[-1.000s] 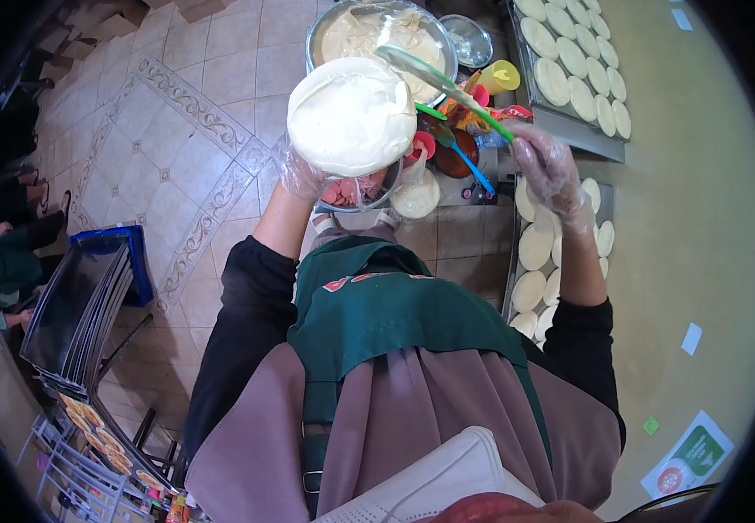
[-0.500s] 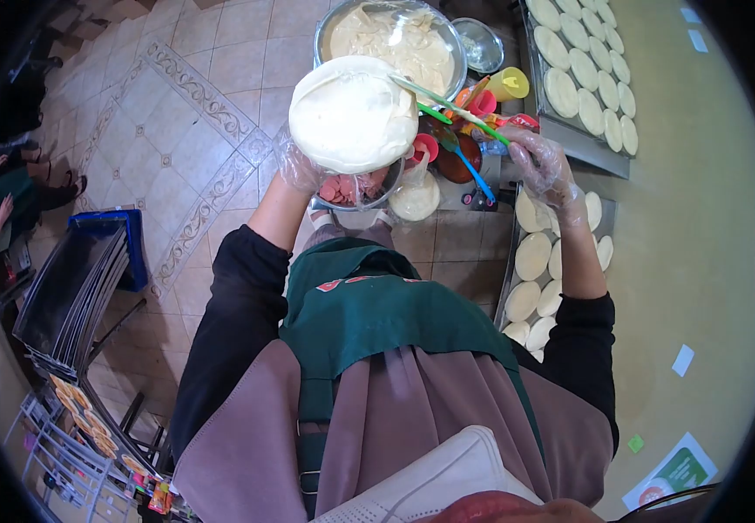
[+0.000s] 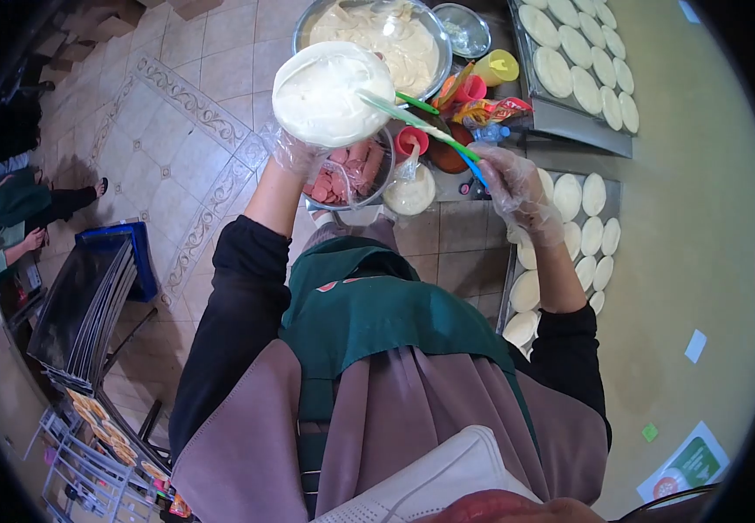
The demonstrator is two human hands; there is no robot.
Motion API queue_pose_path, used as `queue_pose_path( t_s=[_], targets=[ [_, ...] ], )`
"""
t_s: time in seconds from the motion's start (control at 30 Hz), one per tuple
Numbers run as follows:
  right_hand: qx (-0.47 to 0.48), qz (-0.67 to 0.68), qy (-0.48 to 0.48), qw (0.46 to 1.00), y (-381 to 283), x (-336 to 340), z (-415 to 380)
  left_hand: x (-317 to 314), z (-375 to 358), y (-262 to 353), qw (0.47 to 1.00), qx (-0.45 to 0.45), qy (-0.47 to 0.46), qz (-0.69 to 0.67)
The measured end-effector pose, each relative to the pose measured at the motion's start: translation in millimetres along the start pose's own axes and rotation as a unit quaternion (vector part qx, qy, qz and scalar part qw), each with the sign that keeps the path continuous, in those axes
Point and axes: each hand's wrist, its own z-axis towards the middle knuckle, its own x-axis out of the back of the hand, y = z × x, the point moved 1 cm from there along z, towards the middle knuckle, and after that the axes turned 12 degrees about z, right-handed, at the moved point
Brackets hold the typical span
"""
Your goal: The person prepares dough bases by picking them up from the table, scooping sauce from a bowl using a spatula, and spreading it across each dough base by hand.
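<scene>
A round white piece of dough (image 3: pixel 329 94), its top coated with something pale and creamy, rests on my left hand (image 3: pixel 297 155), which wears a clear plastic glove. My gloved right hand (image 3: pixel 513 183) is closed round the green handle of a spatula (image 3: pixel 421 124), whose coated blade tip lies on the dough's top. Behind the dough stands a large metal bowl (image 3: pixel 434 44) of creamy mixture. Below it, a bowl of sliced and whole pink sausages (image 3: pixel 347 174) is partly hidden by my left hand. A tub of white stuff (image 3: pixel 409 190) is beside that bowl.
Trays of flat dough rounds stand at the upper right (image 3: pixel 553 71) and behind my right arm (image 3: pixel 567 196). A yellow cup (image 3: pixel 497 66), a red cup (image 3: pixel 411 141) and a small bowl (image 3: pixel 463 30) are nearby. Stacked trays (image 3: pixel 90 301) and another person (image 3: pixel 20 209) are at left.
The dough and my left hand have shifted slightly left and up. The spatula's tip has moved from the dough's right edge further in over its top. My right hand has moved slightly left and down.
</scene>
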Motion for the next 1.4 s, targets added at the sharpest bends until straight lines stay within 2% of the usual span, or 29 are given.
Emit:
queue_pose_path(
  t_s=[0.07,0.1,0.13,0.17,0.2,0.23,0.27,0.3,0.37,0.43,0.6,0.67,0.73,0.8,0.83,0.93,1.07,1.13,1.33,1.4],
  targets=[
    [0.008,0.015,0.013,1.000,-8.0,-7.6,-3.4,15.5,8.3,-10.3,0.976,-0.047,0.030,0.211],
    [-0.001,0.017,0.005,1.000,-16.6,-9.6,-3.2,10.0,11.5,-10.6,0.976,-0.048,0.028,0.209],
    [-0.003,0.015,0.004,1.000,-24.3,-11.0,-2.9,2.9,14.7,-11.7,0.999,-0.039,-0.019,0.023],
    [-0.002,0.023,-0.003,1.000,-31.2,-12.6,-2.2,-2.3,16.2,-11.7,0.984,-0.029,-0.065,-0.164],
    [0.000,0.030,-0.011,0.999,-35.9,-12.9,-0.3,-1.1,16.8,-12.7,0.983,-0.030,-0.067,-0.166],
    [0.011,0.038,-0.003,0.999,-38.9,-12.4,1.3,3.6,16.8,-13.9,0.995,-0.079,-0.049,-0.028],
    [0.010,0.036,-0.004,0.999,-39.3,-11.0,2.2,8.9,16.1,-15.3,0.986,-0.125,-0.030,0.110],
    [0.016,0.028,0.015,0.999,-38.2,-8.7,4.9,12.8,15.9,-15.5,0.954,-0.169,-0.010,0.246],
    [0.020,0.019,0.032,0.999,-33.6,-3.0,11.0,19.0,14.4,-18.5,0.831,-0.244,0.032,0.499],
    [0.018,-0.055,0.052,0.997,-24.5,5.8,20.4,15.7,12.8,-17.9,0.833,-0.250,0.035,0.492],
    [0.052,-0.102,0.015,0.993,-2.7,7.1,32.5,-3.3,0.5,-9.3,0.838,-0.272,0.055,0.470],
    [0.075,-0.149,0.063,0.984,-13.4,-4.3,27.7,-18.9,-5.6,-1.7,0.838,-0.280,0.066,0.464],
    [0.056,-0.123,0.060,0.989,-29.3,-18.7,20.1,-10.9,-5.8,-3.0,0.848,-0.275,0.071,0.447],
    [-0.054,-0.080,0.006,0.995,-45.3,-32.4,12.8,-3.7,-3.9,-4.6,0.870,-0.265,0.071,0.409],
    [-0.033,-0.024,0.026,0.999,-42.8,-41.0,7.8,-0.3,-1.7,-5.9,0.881,-0.261,0.070,0.389],
    [0.010,-0.029,0.001,1.000,-60.1,-43.8,19.1,8.8,4.4,-11.7,0.911,-0.244,0.065,0.326],
    [-0.030,-0.040,0.055,0.997,-50.1,-42.7,41.5,20.1,7.7,-25.6,0.946,-0.214,0.059,0.235],
    [0.038,-0.144,0.090,0.985,-37.7,-43.8,48.8,26.2,8.4,-32.0,0.960,-0.199,0.057,0.189],
    [-0.007,-0.146,-0.010,0.989,-73.2,-76.9,39.4,41.3,14.2,-32.9,0.970,-0.205,0.084,0.104],
    [0.039,-0.064,-0.008,0.997,-76.5,-84.6,37.9,43.0,11.2,-34.1,0.971,-0.209,0.095,0.071]
  ],
)
